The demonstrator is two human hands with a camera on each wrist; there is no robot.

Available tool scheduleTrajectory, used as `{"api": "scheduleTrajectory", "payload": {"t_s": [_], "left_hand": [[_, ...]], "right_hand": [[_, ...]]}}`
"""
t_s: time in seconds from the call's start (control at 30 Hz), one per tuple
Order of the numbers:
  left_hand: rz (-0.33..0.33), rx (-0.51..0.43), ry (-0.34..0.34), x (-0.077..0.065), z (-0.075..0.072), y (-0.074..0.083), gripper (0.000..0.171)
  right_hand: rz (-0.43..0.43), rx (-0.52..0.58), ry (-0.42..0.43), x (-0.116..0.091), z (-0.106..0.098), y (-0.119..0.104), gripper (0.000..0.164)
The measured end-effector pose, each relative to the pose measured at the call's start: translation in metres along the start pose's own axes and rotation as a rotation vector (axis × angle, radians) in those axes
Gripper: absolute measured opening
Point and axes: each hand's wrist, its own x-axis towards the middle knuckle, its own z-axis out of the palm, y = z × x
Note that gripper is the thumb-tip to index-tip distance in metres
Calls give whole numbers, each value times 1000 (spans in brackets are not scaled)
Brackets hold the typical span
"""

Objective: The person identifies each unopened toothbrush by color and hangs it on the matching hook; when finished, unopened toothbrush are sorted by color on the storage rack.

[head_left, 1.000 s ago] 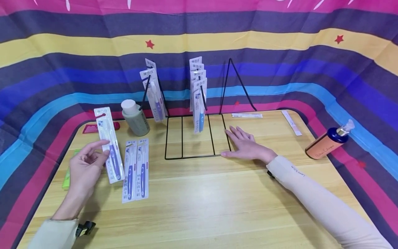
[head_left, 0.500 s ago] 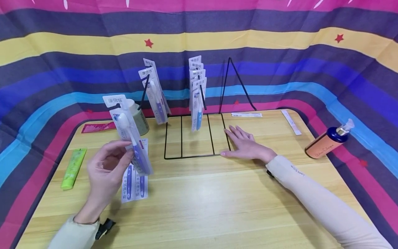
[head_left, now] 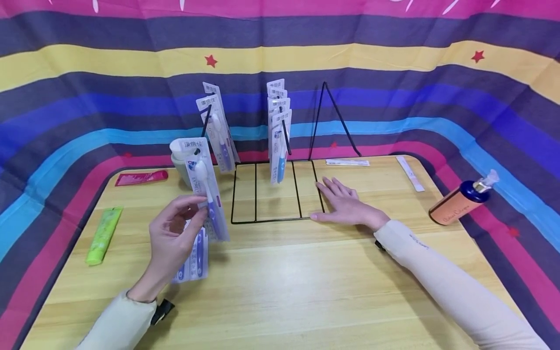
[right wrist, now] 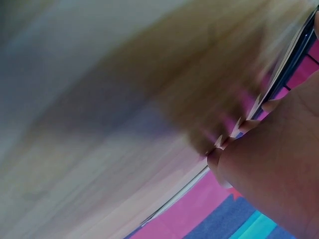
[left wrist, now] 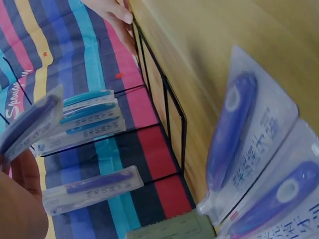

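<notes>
Between thumb and fingers, my left hand (head_left: 177, 226) pinches a packaged purple toothbrush (head_left: 206, 189), raised upright in front of a grey-green bottle (head_left: 178, 160). Two more purple toothbrush packs (left wrist: 249, 124) lie on the table below, partly covered by that hand in the head view. A black wire rack (head_left: 275, 221) stands in the middle. Purple packs (head_left: 222, 141) hang on its left hook and several blue ones (head_left: 280, 146) on its middle hook; the right hook (head_left: 339, 114) is bare. My right hand (head_left: 345, 204) rests flat with fingers spread over the rack's right base corner.
A pink tube (head_left: 140, 178) and a green tube (head_left: 104, 236) lie on the left. At the back right are two flat white packs, one (head_left: 347, 162) near the rack, another (head_left: 410, 173) by the edge. An orange pump bottle (head_left: 457, 201) leans far right, before a striped cloth (head_left: 393, 87).
My left hand has carried the toothbrush pack rightward from above the table's left side, toward the rack, uncovering the green tube. My right hand has stayed in place.
</notes>
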Motion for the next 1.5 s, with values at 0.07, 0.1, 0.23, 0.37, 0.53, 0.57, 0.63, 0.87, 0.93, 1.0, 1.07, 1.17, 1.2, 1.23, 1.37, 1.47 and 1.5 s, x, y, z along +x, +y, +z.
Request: {"api": "scheduleTrajectory", "payload": {"t_s": [0.07,0.1,0.23,0.37,0.53,0.57,0.63,0.87,0.93,1.0,1.07,1.17,1.2,1.23,1.37,1.47,1.5], "left_hand": [[-20,44,5,2,0,-2,31],[-29,75,2,4,0,-3,31],[-80,168,-29,13,0,-7,36],[-151,218,-79,26,-4,-15,41],[-249,245,-118,47,-8,-30,40],[-266,244,-117,50,-8,-33,39],[-285,237,-108,57,-10,-39,39],[-302,236,-71,64,-19,-55,42],[-293,229,-57,63,-21,-57,42],[-282,221,-43,60,-24,-57,41],[-277,211,-23,56,-28,-54,40],[-304,238,10,48,-37,-46,38],[-327,257,24,44,-40,-43,37],[-356,279,39,40,-43,-39,37],[-524,375,72,20,-56,-25,39],[-664,438,63,5,-66,-18,44],[-709,448,56,1,-70,-16,46]], "right_hand": [[-1,2,-1,0,0,0,113],[0,4,0,0,0,0,113],[0,2,2,0,1,1,113],[5,-10,0,2,1,1,113],[3,-16,5,3,2,0,113],[2,-12,4,3,2,0,113],[4,-6,1,3,2,-1,114],[-1,3,2,2,2,-1,113],[1,2,2,2,2,-1,113],[3,8,1,1,1,-1,113],[4,11,0,1,1,-2,113],[4,11,-2,1,1,-3,112],[4,9,-1,1,1,-3,112],[5,10,-1,1,1,-3,112],[-1,8,2,1,2,-1,112],[-5,8,6,1,3,1,113],[-7,9,6,2,3,1,113]]}}
